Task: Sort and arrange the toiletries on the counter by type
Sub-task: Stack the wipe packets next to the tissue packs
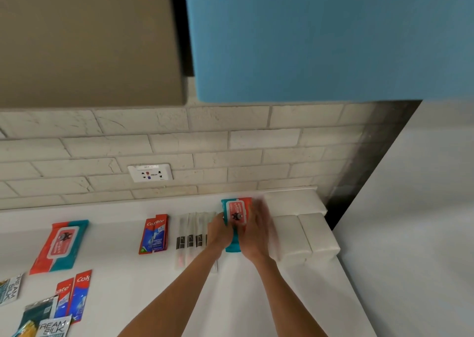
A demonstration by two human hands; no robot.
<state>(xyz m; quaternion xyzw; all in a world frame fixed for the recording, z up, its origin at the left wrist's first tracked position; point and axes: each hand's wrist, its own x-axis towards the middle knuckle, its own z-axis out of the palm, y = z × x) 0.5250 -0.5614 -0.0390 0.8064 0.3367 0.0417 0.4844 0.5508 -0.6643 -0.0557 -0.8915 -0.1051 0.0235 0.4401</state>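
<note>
Red-and-teal wet-wipe pack [237, 214] lies flat near the backsplash, between wrapped toothbrushes [191, 236] and white tissue packs [305, 234]. A second wipe pack [60, 245] lies tilted, far left. Colgate toothpaste sachets [154, 234] lie between.

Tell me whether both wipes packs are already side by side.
No: one wipes pack sits under both hands, the other wipes pack lies far left, with toothpaste between.

Evenly and softly lit, fairly bright, without hard glare. Faint soft shadows under the forearms on the glossy white counter [102, 234]. Heavy motion blur on the right hand [255, 230] just right of centre, fingers smeared. Slight softness across the pale brick-tiled wall [230, 144]. Strong wide-angle bending toward 9 and 3 o'clock, tile lines and counter edge curving. Darker toward 11 o'clock, on the matte brown cabinet door [84, 41].
</note>
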